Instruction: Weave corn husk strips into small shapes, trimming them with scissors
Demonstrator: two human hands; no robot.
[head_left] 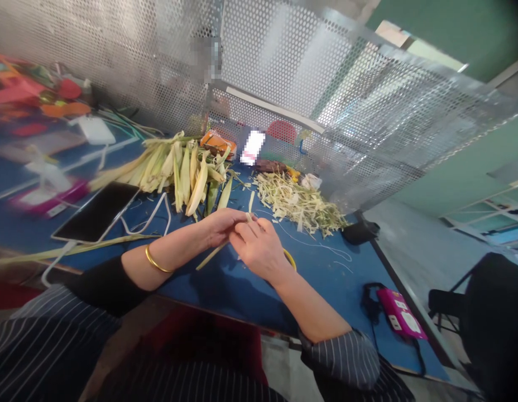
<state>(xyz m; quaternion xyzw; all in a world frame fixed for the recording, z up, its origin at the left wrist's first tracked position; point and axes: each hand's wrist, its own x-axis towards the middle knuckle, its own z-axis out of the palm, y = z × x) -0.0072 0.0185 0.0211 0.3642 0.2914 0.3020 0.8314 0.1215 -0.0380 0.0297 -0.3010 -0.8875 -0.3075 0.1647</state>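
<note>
My left hand point(222, 224) and my right hand point(259, 245) meet above the blue table, fingers closed together. Between them is a narrow pale-green corn husk strip point(251, 204), one end poking up past the fingertips. Another strip-like end point(211, 257) sticks out below my left hand; whether it is the same piece I cannot tell. Just beyond the hands, a bundle of corn husks point(186, 173) lies to the left and a heap of shredded husk scraps point(298, 204) to the right. A thin white thread point(313, 243) trails over the table near my right hand.
A dark tablet point(97, 212) with a white cable point(167, 215) lies at left. A perforated metal screen point(276, 67) borders the back. An orange packet point(217, 144) stands by the husks. At right are a black container point(360, 231) and a magenta power strip point(401, 314).
</note>
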